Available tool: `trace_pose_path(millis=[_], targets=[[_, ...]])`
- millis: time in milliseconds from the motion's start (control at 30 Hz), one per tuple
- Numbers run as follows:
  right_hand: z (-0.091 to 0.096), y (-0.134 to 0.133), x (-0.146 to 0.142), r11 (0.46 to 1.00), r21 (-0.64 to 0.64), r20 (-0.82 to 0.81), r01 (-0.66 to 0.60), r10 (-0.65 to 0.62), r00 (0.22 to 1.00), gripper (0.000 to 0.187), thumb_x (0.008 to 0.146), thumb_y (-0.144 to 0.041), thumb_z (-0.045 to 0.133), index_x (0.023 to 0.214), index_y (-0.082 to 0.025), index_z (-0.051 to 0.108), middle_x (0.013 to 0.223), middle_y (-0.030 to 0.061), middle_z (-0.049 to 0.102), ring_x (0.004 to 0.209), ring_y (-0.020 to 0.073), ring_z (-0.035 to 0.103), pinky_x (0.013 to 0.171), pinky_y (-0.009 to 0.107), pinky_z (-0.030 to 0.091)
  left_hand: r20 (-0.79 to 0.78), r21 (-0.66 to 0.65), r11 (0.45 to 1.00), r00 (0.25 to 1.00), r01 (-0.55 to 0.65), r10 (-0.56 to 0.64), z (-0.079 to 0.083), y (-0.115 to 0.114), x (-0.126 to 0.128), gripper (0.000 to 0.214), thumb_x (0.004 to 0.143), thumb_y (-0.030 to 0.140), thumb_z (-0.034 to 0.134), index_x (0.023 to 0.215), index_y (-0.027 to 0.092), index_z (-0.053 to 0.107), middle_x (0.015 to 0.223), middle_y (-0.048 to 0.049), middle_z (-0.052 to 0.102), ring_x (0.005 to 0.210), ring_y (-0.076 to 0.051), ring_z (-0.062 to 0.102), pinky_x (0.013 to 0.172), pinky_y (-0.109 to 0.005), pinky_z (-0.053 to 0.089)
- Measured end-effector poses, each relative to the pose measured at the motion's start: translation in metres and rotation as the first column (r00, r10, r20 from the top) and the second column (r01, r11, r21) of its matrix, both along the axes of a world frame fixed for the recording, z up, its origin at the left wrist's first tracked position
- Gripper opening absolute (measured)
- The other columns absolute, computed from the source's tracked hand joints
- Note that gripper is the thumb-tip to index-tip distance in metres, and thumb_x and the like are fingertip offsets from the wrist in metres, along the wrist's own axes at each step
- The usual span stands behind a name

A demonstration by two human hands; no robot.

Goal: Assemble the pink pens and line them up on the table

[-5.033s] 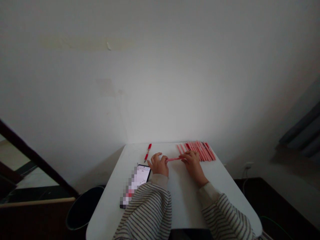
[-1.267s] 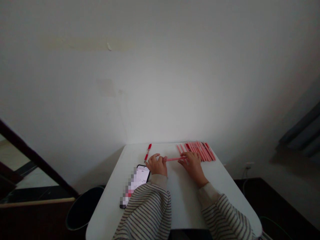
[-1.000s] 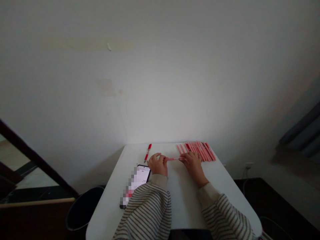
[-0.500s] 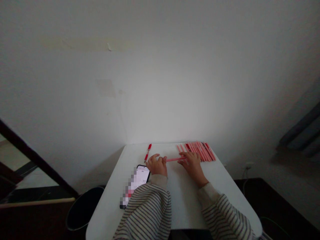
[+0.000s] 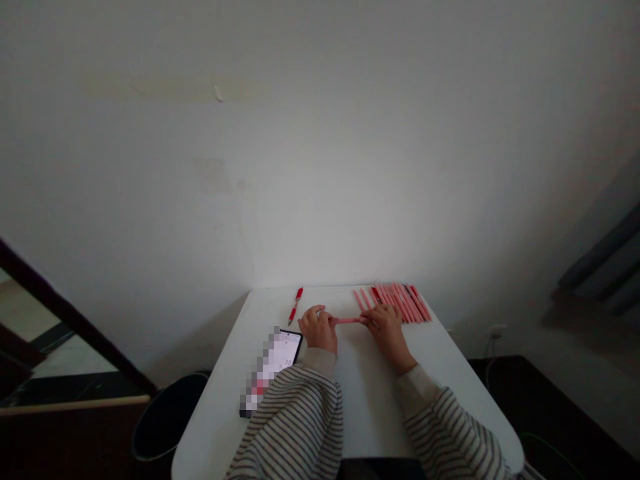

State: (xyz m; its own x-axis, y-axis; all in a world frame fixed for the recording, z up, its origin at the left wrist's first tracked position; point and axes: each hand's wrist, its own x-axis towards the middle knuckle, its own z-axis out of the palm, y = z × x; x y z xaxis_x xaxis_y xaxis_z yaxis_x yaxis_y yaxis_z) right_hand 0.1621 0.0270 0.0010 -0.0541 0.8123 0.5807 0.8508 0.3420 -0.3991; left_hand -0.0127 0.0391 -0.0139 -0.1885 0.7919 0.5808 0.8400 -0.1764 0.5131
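Now your left hand (image 5: pixel 320 330), right hand (image 5: pixel 387 330) closer than half-second ago; each grip pinches end of pink pen (image 5: pixel 350 320), still unreleased, near counter (image 5: pixel 360 400) far edge.

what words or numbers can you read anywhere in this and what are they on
"30": faint digits on the lit screen of the black smartphone on the white table, beside the left hand; the rest of the screen is pixelated.
The slim pink pen held between the left hand and the right hand: no readable print.
The row of pink pens and the red click pen: too small to read.
The pale wall: no text.
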Motion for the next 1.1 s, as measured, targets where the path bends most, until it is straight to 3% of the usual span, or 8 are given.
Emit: trace_pose_path(millis=[367,533,733,900,1100], targets=[[-0.004,0.003,0.002,1.000,-0.004,0.004,-0.018,0.018,1.000,0.030,0.092,-0.044,0.045,0.083,-0.027,0.067,0.085,0.0021,0.066,0.094,0.0228,0.048,0.092,0.045,0.027,-0.041,-0.011,0.999,0.998,0.053,-0.053,-0.001,0.000,-0.005,0.005,0.078,0.026,0.061,0.077,0.022,0.064,0.115,-0.0065,0.059,0.113,-0.026,0.047,0.097,-0.051,0.034],[-0.003,0.003,0.002,1.000,0.016,-0.040,0.003,-0.003,0.999,0.027,0.091,-0.045,0.048,0.088,-0.028,0.068,0.088,0.0032,0.066,0.095,0.0235,0.047,0.090,0.042,0.028,-0.059,-0.062,0.998,0.998,-0.012,0.008,0.006,-0.005,0.000,0.012,0.079,0.032,0.060,0.086,0.024,0.067,0.123,-0.0082,0.057,0.118,-0.027,0.045,0.097,-0.053,0.035],[-0.003,0.003,0.002,0.999,0.044,-0.053,0.013,-0.011,0.999,0.025,0.089,-0.044,0.051,0.088,-0.028,0.069,0.088,0.0033,0.066,0.095,0.0235,0.046,0.089,0.041,0.029,-0.127,-0.147,0.989,0.992,-0.020,0.002,0.007,-0.006,-0.003,0.019,0.080,0.038,0.057,0.077,0.027,0.071,0.132,-0.0067,0.053,0.122,-0.033,0.041,0.097,-0.062,0.032],[-0.005,0.004,0.004,0.999,0.032,-0.036,0.025,-0.024,0.999,0.025,0.090,-0.042,0.049,0.087,-0.027,0.068,0.086,0.0037,0.064,0.094,0.0242,0.046,0.089,0.042,0.029,-0.077,-0.037,0.998,0.996,0.050,-0.053,0.008,-0.005,-0.008,0.019,0.076,0.042,0.061,0.071,0.028,0.073,0.122,-0.0041,0.058,0.115,-0.029,0.044,0.095,-0.053,0.035],[-0.007,0.005,0.005,0.999,0.040,-0.021,0.035,-0.034,0.999,0.025,0.090,-0.041,0.047,0.084,-0.027,0.066,0.085,0.0032,0.063,0.094,0.0243,0.046,0.088,0.043,0.030,-0.073,0.077,0.997,0.997,0.020,-0.014,0.013,-0.010,-0.004,0.012,0.073,0.036,0.067,0.065,0.030,0.073,0.118,-0.0003,0.061,0.113,-0.029,0.040,0.097,-0.050,0.034]])
